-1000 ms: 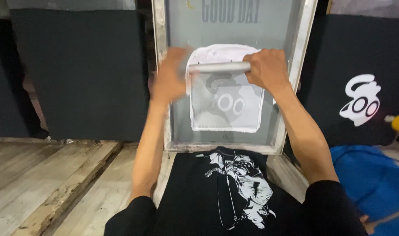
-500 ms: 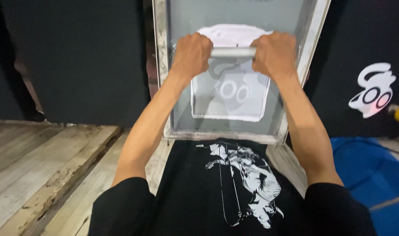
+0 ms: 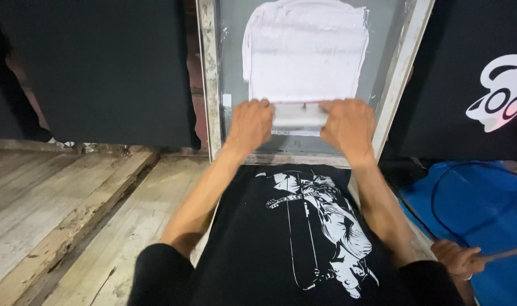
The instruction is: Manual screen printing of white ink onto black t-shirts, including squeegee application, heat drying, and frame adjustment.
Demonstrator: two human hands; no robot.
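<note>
My left hand [image 3: 251, 126] and my right hand [image 3: 347, 126] both grip a pale squeegee [image 3: 299, 116], one hand at each end. The squeegee rests on the mesh of a metal-framed printing screen [image 3: 211, 85], near the frame's near edge. Above the squeegee the mesh is covered by a wide patch of white ink [image 3: 306, 54]. The screen lies flat in front of me, over a black surface. My black shirt with a white graphic [image 3: 318, 226] fills the bottom of the view.
A black cloth panel [image 3: 94, 68] lies to the left of the screen. To the right lies a black garment with a white cartoon print [image 3: 499, 93]. Worn wooden planks [image 3: 60, 209] run at lower left. Another person's hand [image 3: 456, 259] shows at lower right by a blue sheet [image 3: 485, 198].
Both hands have pulled the squeegee toward me, from the far part of the screen to its near edge, leaving white ink spread over the design area.
</note>
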